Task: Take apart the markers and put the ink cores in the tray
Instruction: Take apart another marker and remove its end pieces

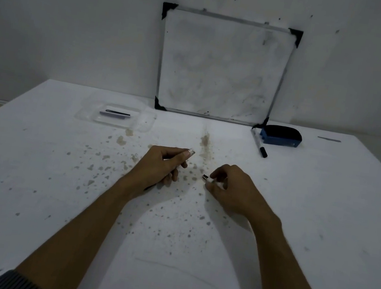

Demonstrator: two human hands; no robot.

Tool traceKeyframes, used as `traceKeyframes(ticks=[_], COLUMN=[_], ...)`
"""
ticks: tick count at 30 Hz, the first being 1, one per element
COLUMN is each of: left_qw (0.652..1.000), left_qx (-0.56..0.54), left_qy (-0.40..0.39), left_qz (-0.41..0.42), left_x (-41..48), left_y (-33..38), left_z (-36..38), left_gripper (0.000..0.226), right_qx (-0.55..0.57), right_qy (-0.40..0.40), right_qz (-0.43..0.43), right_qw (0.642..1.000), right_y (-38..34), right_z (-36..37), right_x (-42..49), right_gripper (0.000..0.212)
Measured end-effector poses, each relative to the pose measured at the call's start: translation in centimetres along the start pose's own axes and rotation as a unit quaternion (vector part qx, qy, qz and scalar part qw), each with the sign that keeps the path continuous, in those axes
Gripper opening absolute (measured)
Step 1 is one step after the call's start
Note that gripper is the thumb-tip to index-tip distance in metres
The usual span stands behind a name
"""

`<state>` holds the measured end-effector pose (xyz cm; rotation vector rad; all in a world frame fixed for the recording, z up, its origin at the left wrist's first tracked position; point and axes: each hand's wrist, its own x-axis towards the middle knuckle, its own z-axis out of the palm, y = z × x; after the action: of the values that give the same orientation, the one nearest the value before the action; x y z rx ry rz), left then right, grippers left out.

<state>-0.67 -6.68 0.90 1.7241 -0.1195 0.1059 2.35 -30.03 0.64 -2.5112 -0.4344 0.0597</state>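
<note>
My left hand (161, 164) is closed around a white marker barrel whose open end (191, 152) pokes out past my thumb. A little to the right, my right hand (230, 187) pinches a small marker piece with a dark tip (205, 177) between its fingers. The two pieces are apart, with a gap between them. At the back left lies a clear plastic tray (87, 114) holding a thin black ink core (118, 112) and a pale piece beside it. A whole white marker with a black cap (258, 143) lies at the back right.
A small whiteboard (223, 67) leans against the wall at the table's far edge. A blue eraser (281, 136) rests next to the whole marker. Brownish stains spot the white table (53, 198) around my hands. A thin grey strip (329, 139) lies at the far right.
</note>
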Motion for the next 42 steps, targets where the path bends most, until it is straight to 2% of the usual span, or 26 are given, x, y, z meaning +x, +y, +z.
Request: traceKeyframes(ticks=[3, 6, 8, 10, 11, 13, 18, 23, 29, 42], left_qw=[1.000, 0.998, 0.997, 0.997, 0.998, 0.999, 0.999, 0.999, 0.999, 0.997], left_qx=[-0.018, -0.049, -0.068, -0.071, -0.062, -0.035, -0.001, 0.020, 0.036, 0.030], left_qy=[0.016, 0.029, 0.020, 0.004, -0.002, -0.012, -0.028, -0.020, -0.011, -0.034], left_qz=[0.005, 0.012, 0.005, 0.001, 0.003, 0.010, 0.018, 0.027, 0.037, 0.056], left_x=[0.1, 0.4, 0.5, 0.4, 0.5, 0.5, 0.5, 0.5, 0.4, -0.1], left_y=[-0.2, -0.1, -0.1, -0.2, -0.2, -0.3, -0.2, -0.4, -0.7, -1.0], left_z=[0.0, -0.7, -1.2, -1.3, -1.2, -0.8, -0.4, -0.3, -0.2, -0.8], left_gripper=[0.020, 0.025, 0.024, 0.025, 0.024, 0.021, 0.023, 0.024, 0.022, 0.018], right_qx=[0.040, 0.199, 0.341, 0.468, 0.512, 0.545, 0.541, 0.508, 0.423, 0.413], right_qy=[0.034, 0.052, 0.047, 0.033, 0.029, 0.024, 0.018, 0.031, 0.062, 0.002], right_qz=[-0.003, -0.003, 0.010, 0.033, 0.041, 0.044, 0.028, 0.014, -0.048, -0.068], right_qw=[0.999, 0.979, 0.939, 0.883, 0.858, 0.837, 0.840, 0.860, 0.903, 0.908], right_y=[-0.5, -1.5, -2.4, -3.0, -3.2, -3.2, -2.9, -3.0, -3.1, -2.4], right_z=[0.2, -0.6, -0.8, -0.2, 0.3, 1.1, 1.3, 1.4, 1.7, 1.3], right_x=[0.4, 1.6, 2.2, 2.5, 2.5, 2.7, 2.6, 2.3, 1.7, 1.5], right_gripper=[0.027, 0.021, 0.015, 0.018, 0.020, 0.021, 0.021, 0.022, 0.025, 0.025])
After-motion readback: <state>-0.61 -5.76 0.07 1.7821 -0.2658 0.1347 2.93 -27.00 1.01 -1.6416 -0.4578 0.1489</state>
